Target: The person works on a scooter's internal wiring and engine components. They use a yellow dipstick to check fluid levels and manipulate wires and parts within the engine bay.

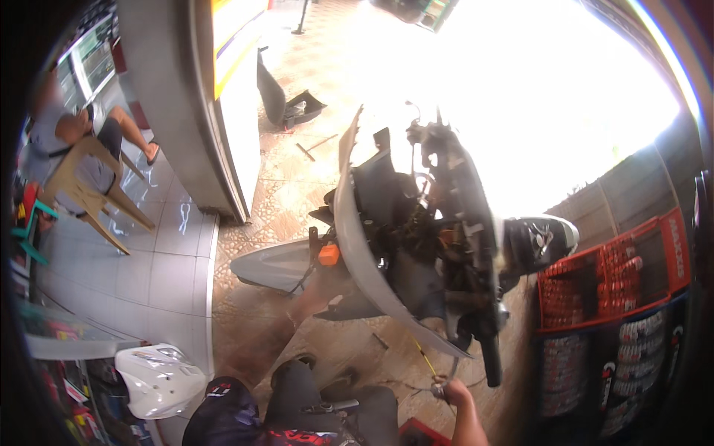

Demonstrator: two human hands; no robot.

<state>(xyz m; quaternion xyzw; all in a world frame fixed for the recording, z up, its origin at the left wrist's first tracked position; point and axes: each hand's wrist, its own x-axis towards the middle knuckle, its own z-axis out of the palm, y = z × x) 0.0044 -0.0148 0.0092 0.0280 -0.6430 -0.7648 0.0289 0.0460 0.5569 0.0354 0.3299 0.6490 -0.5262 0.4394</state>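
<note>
A partly stripped scooter (pixel 424 245) stands in front of me, its grey side panel (pixel 357 245) loose and its frame and wiring bare. My left forearm reaches up from the lower left, smeared by motion. My left hand (pixel 323 281) is at the grey panel, just under an orange part (pixel 328 255); its fingers are too blurred to read. Low on the right, my right hand (pixel 452 389) is closed on a thin tool with a yellow shaft (pixel 425 360) that points up toward the scooter's underside. My dark-clothed knees (pixel 297 409) fill the lower edge.
A white body panel (pixel 160 379) lies on the floor at the lower left. A black panel (pixel 291 104) lies farther off on the tiled floor. A person sits in a plastic chair (pixel 85 186) at left. A red display rack (pixel 613 279) stands at right, a grey pillar (pixel 175 111) at the back left.
</note>
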